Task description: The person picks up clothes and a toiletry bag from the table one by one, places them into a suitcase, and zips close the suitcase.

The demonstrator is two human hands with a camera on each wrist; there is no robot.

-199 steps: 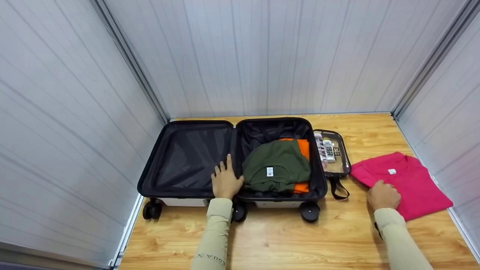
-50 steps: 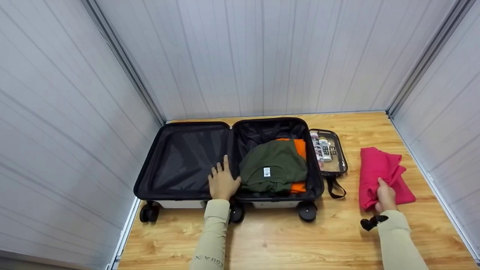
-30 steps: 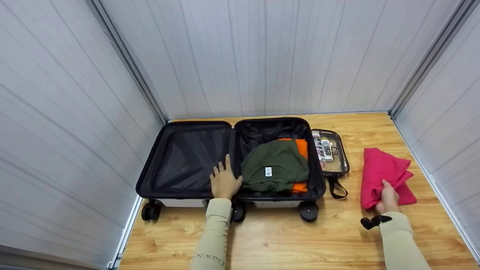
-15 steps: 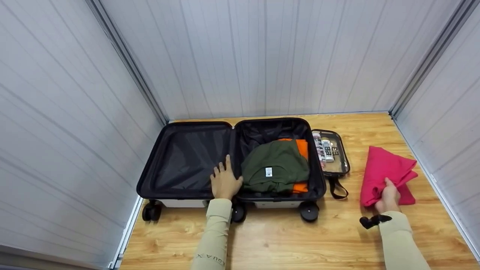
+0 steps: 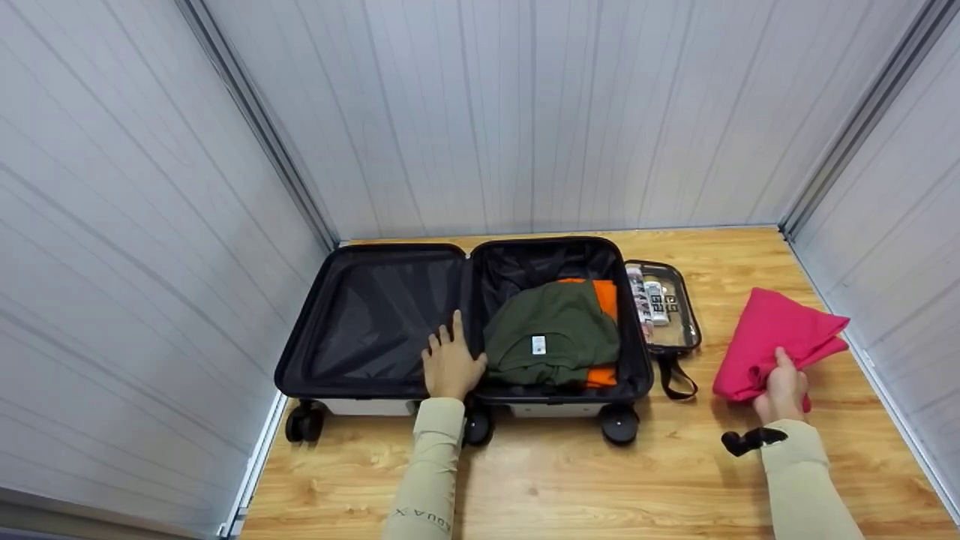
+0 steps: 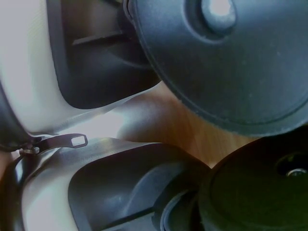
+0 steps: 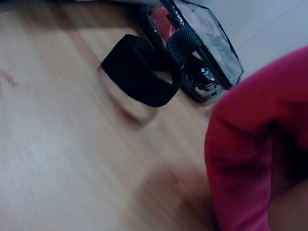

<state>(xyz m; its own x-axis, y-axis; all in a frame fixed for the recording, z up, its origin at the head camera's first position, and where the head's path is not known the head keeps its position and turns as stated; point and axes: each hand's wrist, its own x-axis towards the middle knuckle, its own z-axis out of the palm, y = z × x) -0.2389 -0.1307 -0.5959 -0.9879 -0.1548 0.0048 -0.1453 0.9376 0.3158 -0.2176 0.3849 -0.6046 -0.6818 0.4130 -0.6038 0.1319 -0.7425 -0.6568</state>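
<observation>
My right hand (image 5: pixel 784 388) grips the near edge of a folded pink T-shirt (image 5: pixel 772 330) at the right of the head view. The shirt is bunched round the fingers, which are partly hidden; its pink cloth (image 7: pixel 240 159) fills the right of the right wrist view. My left hand (image 5: pixel 451 365) rests, fingers spread, on the middle hinge edge of an open black-lined suitcase (image 5: pixel 375 322). A dark green T-shirt (image 5: pixel 555 315) lies over an orange garment (image 5: pixel 606 300) in the suitcase's right half. Only suitcase wheels (image 6: pixel 240 67) and the shell show in the left wrist view.
A clear black-edged toiletry pouch (image 5: pixel 679 322) with tubes inside lies against the suitcase's right side. Its black strap (image 5: pixel 677 379) loops toward me on the wooden floor (image 5: pixel 547 480). White panel walls (image 5: pixel 510 112) stand at the back and both sides.
The pink T-shirt was spread flatter earlier and is now folded smaller. Over the last second my right hand has turned it and shifted it slightly rightward. My left hand stays in place.
</observation>
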